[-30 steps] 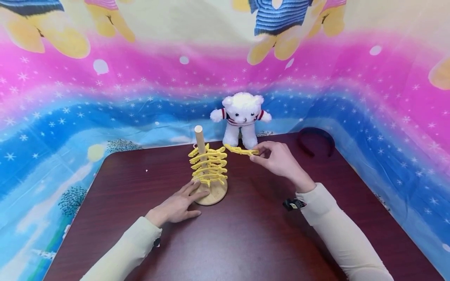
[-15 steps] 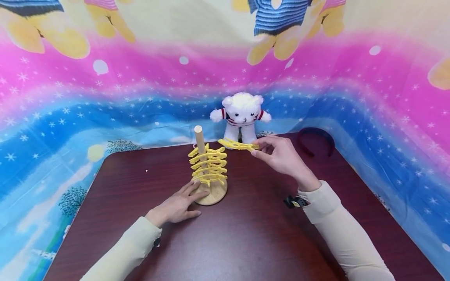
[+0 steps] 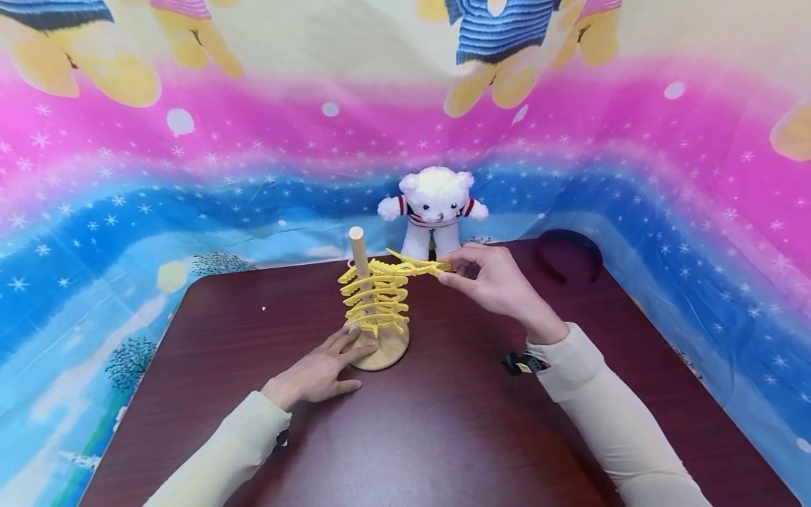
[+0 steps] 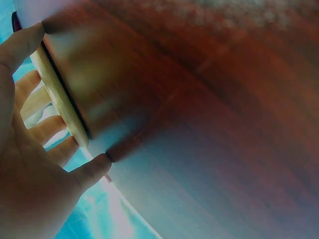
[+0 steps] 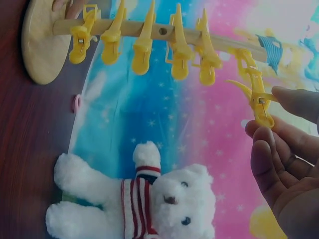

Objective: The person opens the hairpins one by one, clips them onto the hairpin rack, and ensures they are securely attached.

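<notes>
A wooden stand [image 3: 357, 243] with an upright post and round base rises from the table. Several yellow hair clips [image 5: 143, 52] are clamped one above another along the post. My right hand [image 3: 500, 282] pinches another yellow hair clip [image 5: 257, 94] by its handle end between thumb and fingers. That clip's jaws are spread, and its far end overlaps the upper post in the right wrist view. My left hand [image 3: 317, 370] lies with fingers spread, fingertips on the stand's round base [image 3: 389, 352], its thumb on the tabletop.
Behind the stand, a white teddy bear [image 3: 437, 190] in a striped sweater stands at the table's back edge. A dark headband [image 3: 595, 253] lies at the back right. A small pink ring [image 5: 76, 103] shows near the back edge. Printed cloth surrounds the dark red table [image 3: 443, 436].
My right hand has moved left with the hair clip, bringing it to the upper part of the post. The clip's jaws have spread apart. The left hand has stayed on the base.
</notes>
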Available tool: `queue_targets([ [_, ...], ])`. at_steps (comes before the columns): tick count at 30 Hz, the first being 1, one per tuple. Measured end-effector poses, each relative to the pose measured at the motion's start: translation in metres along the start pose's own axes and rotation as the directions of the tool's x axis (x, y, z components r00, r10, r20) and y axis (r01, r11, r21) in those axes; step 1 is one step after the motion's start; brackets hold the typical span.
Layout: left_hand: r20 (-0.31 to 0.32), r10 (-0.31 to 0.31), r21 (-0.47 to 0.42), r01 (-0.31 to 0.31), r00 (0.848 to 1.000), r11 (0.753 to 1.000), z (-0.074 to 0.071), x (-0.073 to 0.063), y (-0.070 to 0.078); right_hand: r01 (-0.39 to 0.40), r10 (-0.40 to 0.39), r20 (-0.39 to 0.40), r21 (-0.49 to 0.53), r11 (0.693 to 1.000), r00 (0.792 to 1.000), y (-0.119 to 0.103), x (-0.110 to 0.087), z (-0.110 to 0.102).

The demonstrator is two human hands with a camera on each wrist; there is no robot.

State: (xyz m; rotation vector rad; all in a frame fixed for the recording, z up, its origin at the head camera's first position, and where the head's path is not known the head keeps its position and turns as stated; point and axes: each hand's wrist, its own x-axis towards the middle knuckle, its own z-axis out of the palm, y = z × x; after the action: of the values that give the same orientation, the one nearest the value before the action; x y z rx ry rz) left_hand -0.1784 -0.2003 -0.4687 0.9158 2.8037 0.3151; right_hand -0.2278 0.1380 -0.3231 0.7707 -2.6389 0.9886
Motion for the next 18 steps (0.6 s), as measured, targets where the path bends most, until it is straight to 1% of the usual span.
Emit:
queue_targets([
  [10,0.003,-0.004,-0.004,0.004,1.0,1.0,-0.001,0.0,0.0,0.072,-0.073,0.012,0.02,0.997,0.997,-0.011,0.01,0.01],
  [18,0.006,0.0,0.003,0.0,1.0,1.0,0.0,0.001,0.0,0.105,-0.106,0.008,0.021,0.994,0.994,-0.018,0.019,0.017],
])
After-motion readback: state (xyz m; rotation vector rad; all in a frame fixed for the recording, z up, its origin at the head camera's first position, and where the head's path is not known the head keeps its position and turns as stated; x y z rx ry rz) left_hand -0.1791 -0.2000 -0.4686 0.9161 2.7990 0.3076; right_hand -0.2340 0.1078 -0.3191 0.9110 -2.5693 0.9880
